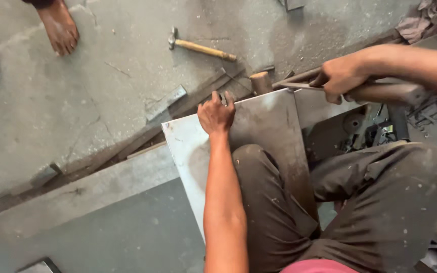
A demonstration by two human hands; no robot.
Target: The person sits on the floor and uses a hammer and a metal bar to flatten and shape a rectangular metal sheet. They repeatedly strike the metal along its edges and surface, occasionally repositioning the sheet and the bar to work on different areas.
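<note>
From the head view, the left hand (216,114) gripped the far edge of the metal sheet (259,136) on the floor (77,101), fingers curled over it. The right hand (341,78) was closed around the shears' handles (380,92) at the sheet's far right corner. It looked mid-cut; the next squeeze called for a steady sheet.

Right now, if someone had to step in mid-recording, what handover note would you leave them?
Left hand: grip closed over the far edge of the metal sheet, pressing it down; the sheet lies across the person's lap.
Right hand: grip closed on the long handles of the hand shears, whose front end sits at the sheet's far right corner.
Nearby: a wooden mallet head just beyond the sheet, a hammer farther out on the concrete floor.
Done: sheet braced, tool at the edge. How far any cut runs cannot be told.
Another person's foot is at top left.
</note>
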